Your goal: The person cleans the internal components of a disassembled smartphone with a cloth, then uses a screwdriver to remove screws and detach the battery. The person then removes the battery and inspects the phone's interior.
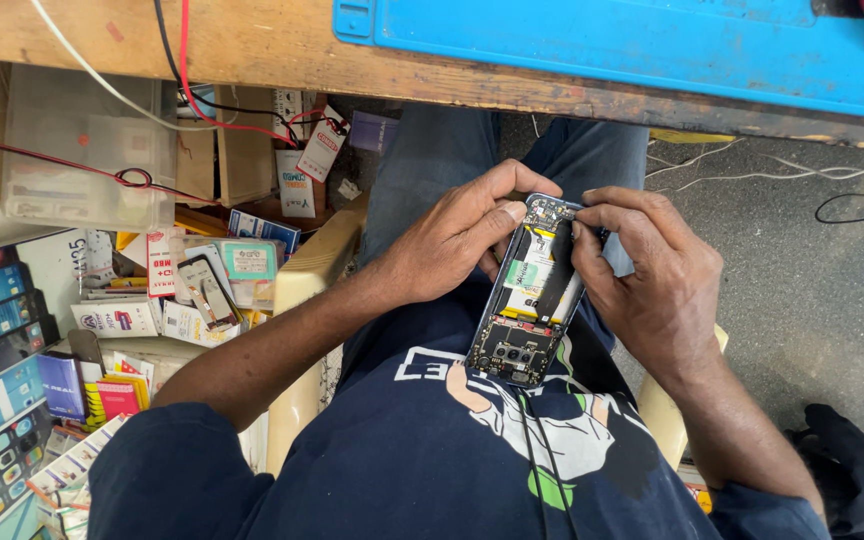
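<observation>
Both hands gripped the opened black smartphone with exposed circuitry [534,290]: left hand [452,240] beside its upper edge, right hand [652,275] pinching opposite.

Bright, even daylight, soft shadows under the bench [252,50]. Sharp focus throughout, no glare; slight wide-angle bending at the edges.

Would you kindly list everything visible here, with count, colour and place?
opened phone: one, black with exposed boards, above the lap
blue mat: one, on the bench, top
wooden bench: one, brown, top edge
wires: several, red, black, white, hanging at upper left
clear plastic box: one, left
packaged parts: many, mixed colours, lower left
chair arm: one, cream, beside the lap
left hand: one, holding the phone's left edge
right hand: one, fingertips at the phone's top end
</observation>
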{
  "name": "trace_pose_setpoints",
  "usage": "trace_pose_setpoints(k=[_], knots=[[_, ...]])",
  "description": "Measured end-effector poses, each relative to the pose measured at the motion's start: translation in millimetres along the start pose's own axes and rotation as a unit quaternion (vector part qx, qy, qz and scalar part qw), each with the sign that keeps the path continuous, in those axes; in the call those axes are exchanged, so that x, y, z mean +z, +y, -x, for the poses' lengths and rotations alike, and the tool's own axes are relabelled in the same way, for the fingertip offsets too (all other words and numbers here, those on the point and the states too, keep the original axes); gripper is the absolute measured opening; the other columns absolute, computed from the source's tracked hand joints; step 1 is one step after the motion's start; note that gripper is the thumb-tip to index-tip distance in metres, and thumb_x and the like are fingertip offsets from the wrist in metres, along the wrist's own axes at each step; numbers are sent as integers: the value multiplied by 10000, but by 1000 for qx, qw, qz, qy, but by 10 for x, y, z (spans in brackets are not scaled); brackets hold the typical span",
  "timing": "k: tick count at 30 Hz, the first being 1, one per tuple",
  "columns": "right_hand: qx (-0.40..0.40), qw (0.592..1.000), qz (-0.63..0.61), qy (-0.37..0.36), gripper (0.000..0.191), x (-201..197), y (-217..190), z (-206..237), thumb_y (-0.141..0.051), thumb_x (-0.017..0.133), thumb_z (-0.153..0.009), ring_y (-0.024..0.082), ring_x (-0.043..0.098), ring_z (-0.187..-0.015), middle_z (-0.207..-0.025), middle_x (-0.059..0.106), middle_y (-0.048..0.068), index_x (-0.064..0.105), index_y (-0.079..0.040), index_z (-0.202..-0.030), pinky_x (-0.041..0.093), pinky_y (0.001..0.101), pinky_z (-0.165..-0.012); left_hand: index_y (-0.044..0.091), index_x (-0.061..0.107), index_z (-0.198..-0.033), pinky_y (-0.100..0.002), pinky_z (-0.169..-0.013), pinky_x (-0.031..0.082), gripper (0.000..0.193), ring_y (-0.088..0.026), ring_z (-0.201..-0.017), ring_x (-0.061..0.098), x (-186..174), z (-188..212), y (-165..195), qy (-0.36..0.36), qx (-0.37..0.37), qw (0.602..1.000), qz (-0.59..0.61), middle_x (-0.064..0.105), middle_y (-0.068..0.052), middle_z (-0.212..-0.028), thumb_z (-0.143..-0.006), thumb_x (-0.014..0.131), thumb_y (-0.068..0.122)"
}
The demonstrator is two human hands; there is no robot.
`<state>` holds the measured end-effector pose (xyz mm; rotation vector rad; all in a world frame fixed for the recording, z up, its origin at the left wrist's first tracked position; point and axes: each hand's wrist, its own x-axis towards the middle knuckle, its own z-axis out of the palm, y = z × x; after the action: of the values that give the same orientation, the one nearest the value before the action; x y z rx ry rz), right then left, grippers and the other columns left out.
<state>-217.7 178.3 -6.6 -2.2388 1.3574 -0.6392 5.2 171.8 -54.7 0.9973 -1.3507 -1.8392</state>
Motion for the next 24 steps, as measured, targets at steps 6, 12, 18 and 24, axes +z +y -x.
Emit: trace_pose_setpoints(k=[6, 12, 18, 24], knots=[[-5, 1000, -6, -16, 175, -44, -8, -29, -36, 786, -961, 215, 739, -993, -1193, 709, 99, 685, -31, -1103, 604, 318, -824, 27, 540, -1333, -235, -627, 641, 353, -70, -881, 698, 21, -9, 15, 4, 9, 1000, 8, 672, -50, -1055, -1125, 399, 275], [-10, 1000, 21, -21, 177, -44, -19, -36, -46, 789, -934, 224, 740, -972, -1182, 710, 96, 696, -34, -1084, 602, 322, -786, 21, 532, -1300, -236, -629, 624, 295, -61, -854, 695, 20, -24, 25, 6, -10, 1000, 10, 682, -51, -1046, -1105, 427, 217], [-30, 999, 32, -11, 198, -31, 3, -28, -48, 794, -923, 235, 736, -998, -1191, 706, 101, 695, -32, -1094, 598, 327, -797, 11, 549, -1276, -239, -619, 558, 267, -54, -788, 651, 44, -34, 1, 19, -19, 1000, 16, 690, -50, -979, -1097, 450, 183], [-36, 999, 29, -13, 204, -45, 5, -36, -41, 795, -918, 239, 737, -994, -1195, 709, 108, 693, -29, -1095, 598, 333, -796, 13, 550, -1279, -238, -619, 553, 267, -41, -767, 651, 52, -24, 14, 22, -13, 1000, 3, 692, -37, -963, -1099, 449, 183]])
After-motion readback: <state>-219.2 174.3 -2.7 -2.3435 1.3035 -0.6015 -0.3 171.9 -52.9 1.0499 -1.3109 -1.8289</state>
